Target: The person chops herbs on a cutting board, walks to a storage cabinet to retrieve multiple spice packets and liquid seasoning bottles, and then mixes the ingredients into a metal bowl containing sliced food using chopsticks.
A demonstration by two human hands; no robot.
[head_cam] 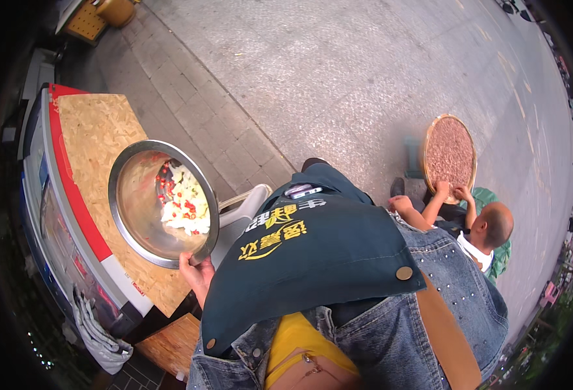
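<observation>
My left hand [198, 274] grips the near rim of a stainless steel bowl [138, 195]. The bowl's mouth faces up toward me. White chopped pieces [184, 197] lie along its right side, with chopped red chillies [164, 181] scattered among and beside them. Beneath or just behind the bowl is an OSB board [96, 126]; whether they touch I cannot tell. My right hand [401, 203] hangs out beyond the denim jacket's sleeve on the right, its fingers looking curled. Nothing shows in it, though its inner side is hidden. A dark green apron [315, 243] covers my front, a phone [303, 191] in its pocket.
Left, a display freezer [62, 234] runs beside the board. A wooden board [172, 343] lies nearer me. A grey plastic chair [238, 219] stands past the bowl. Right, a seated person [493, 226] has both hands at a round tray [449, 156] of reddish-brown pieces.
</observation>
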